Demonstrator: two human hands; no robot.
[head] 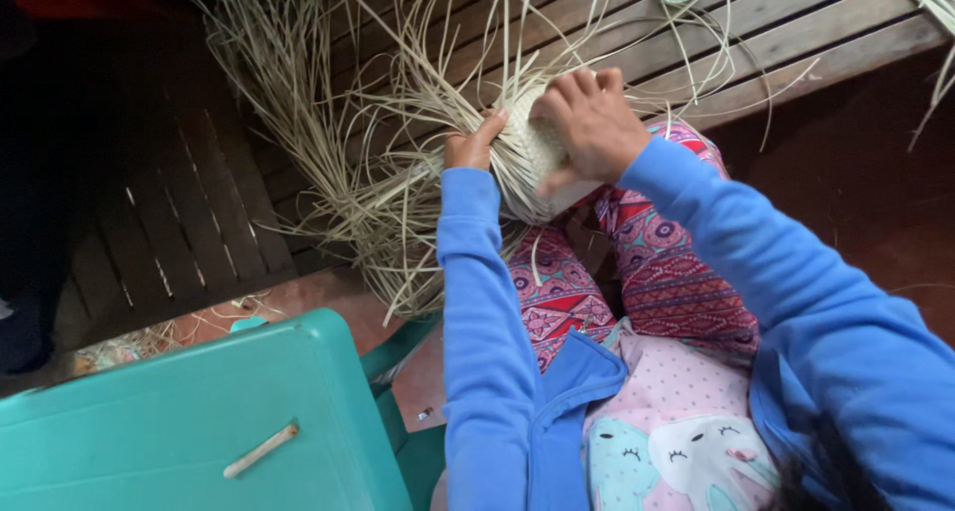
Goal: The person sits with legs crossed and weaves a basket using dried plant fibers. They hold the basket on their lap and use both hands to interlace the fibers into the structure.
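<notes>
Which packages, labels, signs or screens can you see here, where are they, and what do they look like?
None in view: no package, label, sign or screen.
The left hand and right hand hold a pale woven straw piece over a wooden slatted table; a teal plastic chair stands beside.

Both arms reach forward from the near edge, sleeved in blue to the wrists, and converge towards the middle of the scene. The left arm runs almost straight away from the body, its sleeve ending just short of the left hand (475, 143), which is curled with the fingers folded in and the thumb raised on the far side. The right arm comes in from the near right at a slant, elbow out wide, forearm angled leftward. The right hand (587, 128) lies palm down, knuckles up, fingers bent and close together, thumb tucked beneath, just right of the left hand
</notes>
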